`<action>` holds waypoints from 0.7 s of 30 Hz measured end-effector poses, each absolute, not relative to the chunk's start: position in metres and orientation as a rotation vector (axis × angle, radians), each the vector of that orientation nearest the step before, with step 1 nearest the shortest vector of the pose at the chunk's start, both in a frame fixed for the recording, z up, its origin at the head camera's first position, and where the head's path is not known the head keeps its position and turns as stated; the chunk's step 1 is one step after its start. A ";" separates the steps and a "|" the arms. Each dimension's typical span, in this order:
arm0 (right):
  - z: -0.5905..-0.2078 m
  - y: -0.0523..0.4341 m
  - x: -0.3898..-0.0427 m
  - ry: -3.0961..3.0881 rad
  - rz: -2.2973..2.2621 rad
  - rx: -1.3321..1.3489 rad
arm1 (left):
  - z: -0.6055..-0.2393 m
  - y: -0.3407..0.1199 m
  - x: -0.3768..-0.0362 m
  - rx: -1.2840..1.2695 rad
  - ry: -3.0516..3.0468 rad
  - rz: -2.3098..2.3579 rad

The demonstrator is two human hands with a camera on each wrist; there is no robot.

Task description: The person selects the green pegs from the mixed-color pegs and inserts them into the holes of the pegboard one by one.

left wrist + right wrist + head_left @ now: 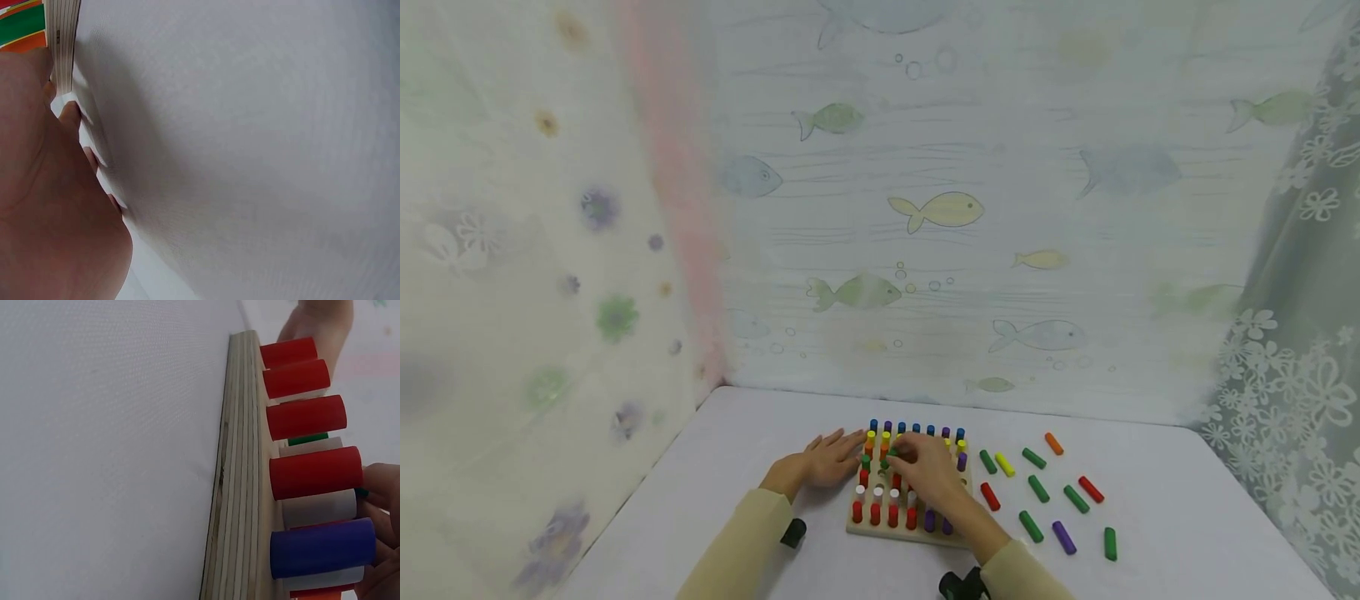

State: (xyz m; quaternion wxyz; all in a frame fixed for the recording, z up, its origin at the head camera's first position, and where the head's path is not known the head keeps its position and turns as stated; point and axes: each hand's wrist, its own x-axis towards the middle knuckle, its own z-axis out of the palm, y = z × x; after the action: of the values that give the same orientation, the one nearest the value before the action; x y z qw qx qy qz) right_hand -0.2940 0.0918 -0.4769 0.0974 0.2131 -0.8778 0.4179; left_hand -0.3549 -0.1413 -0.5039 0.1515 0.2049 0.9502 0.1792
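A square wooden pegboard (852,525) lies on the white table (737,450), filled with upright red, white, blue, purple, orange and yellow pegs. My right hand (901,454) hovers over the board's middle and pinches a green peg (889,457) at its fingertips. My left hand (827,458) lies flat on the table with straight fingers touching the board's left edge. In the left wrist view the left hand (69,144) rests against the table beside the board's layered edge (62,44). The right wrist view shows the board's side (240,487), red pegs (315,472), a blue peg (322,547) and my fingers (382,484).
Several loose pegs lie on the table right of the board: green (1033,458), orange (1054,443), yellow (1004,464), red (990,497), purple (1063,537). Patterned curtains close off the back and both sides. A black wrist camera (793,532) sits on each forearm.
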 end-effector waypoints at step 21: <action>-0.486 0.089 -0.298 -2.645 1.213 0.663 | -0.481 -0.137 -0.340 0.583 2.720 0.495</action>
State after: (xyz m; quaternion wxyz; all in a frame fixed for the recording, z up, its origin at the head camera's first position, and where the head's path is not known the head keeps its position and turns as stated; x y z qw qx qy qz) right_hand -0.2982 0.0892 -0.4859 0.0787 0.2213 -0.8835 0.4052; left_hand -0.3403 -0.1365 -0.4807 0.1575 0.2036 0.9507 0.1729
